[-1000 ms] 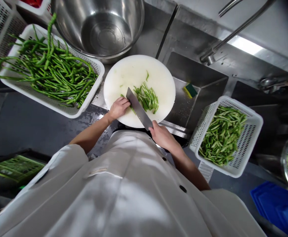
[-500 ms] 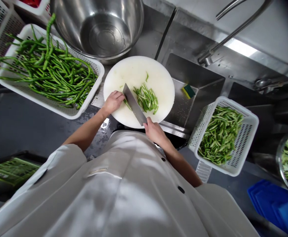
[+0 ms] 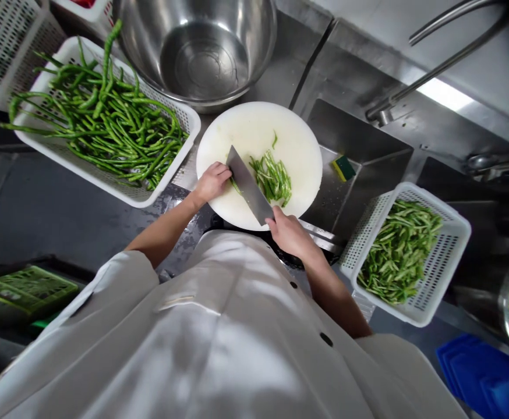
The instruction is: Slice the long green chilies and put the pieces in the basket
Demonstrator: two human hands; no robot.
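Observation:
On a round white cutting board (image 3: 237, 128), my right hand (image 3: 287, 230) is closed round the handle of a cleaver (image 3: 249, 189). Its blade slants up and left across the board. My left hand (image 3: 213, 181) has its fingers bent together at the blade's left side, pressing on green peppers. A bit of pepper (image 3: 236, 186) shows between the fingers and the blade; the rest is hidden. Right of the cleaver lies a pile of sliced green pepper (image 3: 274, 177), with one loose strip (image 3: 274, 139) above it.
Long green peppers (image 3: 119, 125) fill a white basket (image 3: 106, 187) on the left. A large steel bowl (image 3: 202, 58) stands behind. To the right are a sink (image 3: 368, 134) with a sponge (image 3: 344, 168), a faucet (image 3: 438, 73) and a white basket (image 3: 449, 273) of cut pepper.
The whole view has shifted a little, so things sit farther right. The cleaver's blade appears tilted to show more of its face. Both hands keep their holds.

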